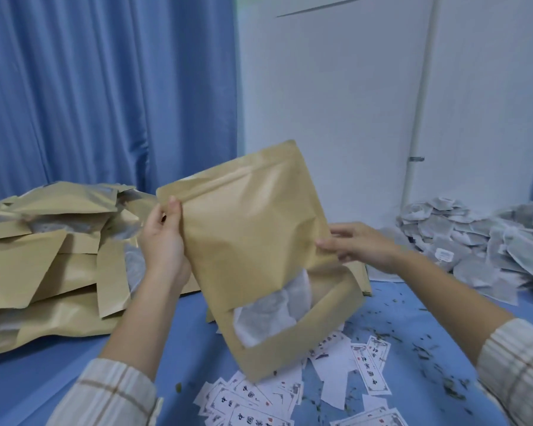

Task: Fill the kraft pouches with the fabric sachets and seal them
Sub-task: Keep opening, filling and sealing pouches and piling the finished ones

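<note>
A kraft pouch (250, 229) with a clear window is held up above the blue table, tilted with its top to the upper right. White fabric sachets (268, 312) show through the window. My left hand (163, 241) grips the pouch's left edge near the zip strip, thumb on the front. My right hand (357, 244) pinches the pouch's right edge at mid height. A loose heap of grey-white fabric sachets (474, 250) lies at the far right.
A big pile of kraft pouches (53, 256) covers the left of the blue table (43, 379). Printed paper labels (305, 392) and dry leaf crumbs (422, 348) are scattered in front. Blue curtain and white wall stand behind.
</note>
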Action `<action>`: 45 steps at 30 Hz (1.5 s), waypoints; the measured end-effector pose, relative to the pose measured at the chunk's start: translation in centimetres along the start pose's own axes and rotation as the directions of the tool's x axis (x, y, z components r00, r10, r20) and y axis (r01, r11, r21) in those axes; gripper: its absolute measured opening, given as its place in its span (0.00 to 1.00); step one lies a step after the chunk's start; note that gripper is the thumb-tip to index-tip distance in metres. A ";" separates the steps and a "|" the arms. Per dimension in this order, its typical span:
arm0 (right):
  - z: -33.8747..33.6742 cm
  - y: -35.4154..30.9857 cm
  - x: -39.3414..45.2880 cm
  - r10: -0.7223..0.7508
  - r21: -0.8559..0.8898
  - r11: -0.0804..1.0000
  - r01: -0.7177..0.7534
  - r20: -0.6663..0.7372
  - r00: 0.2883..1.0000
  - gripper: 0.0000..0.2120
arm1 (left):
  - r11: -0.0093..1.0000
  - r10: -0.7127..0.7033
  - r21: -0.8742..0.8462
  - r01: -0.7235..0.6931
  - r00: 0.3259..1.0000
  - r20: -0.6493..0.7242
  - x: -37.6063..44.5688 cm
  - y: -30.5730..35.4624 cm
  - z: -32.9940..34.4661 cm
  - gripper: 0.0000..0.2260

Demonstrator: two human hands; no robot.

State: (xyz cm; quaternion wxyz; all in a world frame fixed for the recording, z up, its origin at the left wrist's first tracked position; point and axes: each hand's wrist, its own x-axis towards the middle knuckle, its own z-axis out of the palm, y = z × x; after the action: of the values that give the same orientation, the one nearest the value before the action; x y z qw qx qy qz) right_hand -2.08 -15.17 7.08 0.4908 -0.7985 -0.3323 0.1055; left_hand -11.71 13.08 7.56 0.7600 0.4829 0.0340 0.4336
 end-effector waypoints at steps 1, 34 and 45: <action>0.8 0.8 0.2 -0.002 0.028 1.000 0.003 -0.032 0.999 0.12 | 1.000 -0.012 0.021 0.012 1.000 0.005 0.0 -0.4 0.0 0.10; 23.6 -11.5 21.1 0.131 0.294 0.940 -0.174 0.159 0.979 0.36 | 0.684 -0.664 -0.231 0.692 0.721 0.196 2.1 -8.3 -5.9 0.26; 21.2 3.6 18.9 0.099 -0.239 0.965 -0.108 -0.051 0.994 0.27 | 0.769 -0.605 0.162 0.618 0.786 -0.126 2.4 -15.8 -5.8 0.10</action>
State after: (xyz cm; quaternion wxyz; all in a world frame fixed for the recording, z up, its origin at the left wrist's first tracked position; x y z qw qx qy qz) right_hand 3.29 10.90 -3.49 0.3901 -0.8704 -0.2910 0.0744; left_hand -3.01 16.36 -6.70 0.8072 0.5024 0.2568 0.1731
